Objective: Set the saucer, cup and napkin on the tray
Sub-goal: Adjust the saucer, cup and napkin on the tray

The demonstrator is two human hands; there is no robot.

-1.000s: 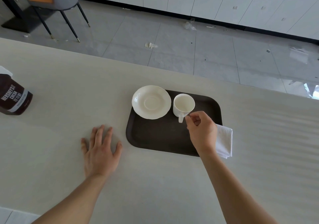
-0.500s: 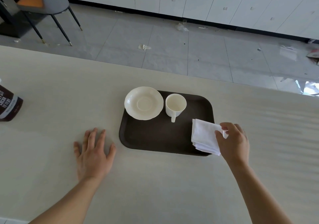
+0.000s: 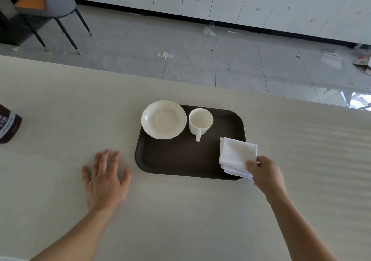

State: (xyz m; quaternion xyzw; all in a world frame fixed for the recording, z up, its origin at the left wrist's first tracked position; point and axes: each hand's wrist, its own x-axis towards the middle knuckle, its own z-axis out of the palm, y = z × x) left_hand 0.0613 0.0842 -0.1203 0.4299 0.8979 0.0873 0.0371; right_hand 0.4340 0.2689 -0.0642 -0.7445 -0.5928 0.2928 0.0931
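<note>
A dark brown tray (image 3: pixel 176 160) lies on the pale table. On its far left corner sits a cream saucer (image 3: pixel 163 119), overhanging the rim a little. To the right of it a cream cup (image 3: pixel 200 123) stands upright on the tray, handle toward me. A folded white napkin (image 3: pixel 235 155) rests on the tray's right edge, partly past the rim. My right hand (image 3: pixel 266 172) pinches the napkin's near right corner. My left hand (image 3: pixel 105 178) lies flat on the table left of the tray, fingers spread, holding nothing.
A brown bottle (image 3: pixel 9 126) with a white label lies at the table's left edge. Beyond the table's far edge is a grey tiled floor with scraps of litter, a grey chair (image 3: pixel 54 1) at far left and white cabinets along the back.
My right hand let go of the cup's handle, went right to the napkin and gripped it. The napkin now lies a little further onto the tray. The left hand stayed flat.
</note>
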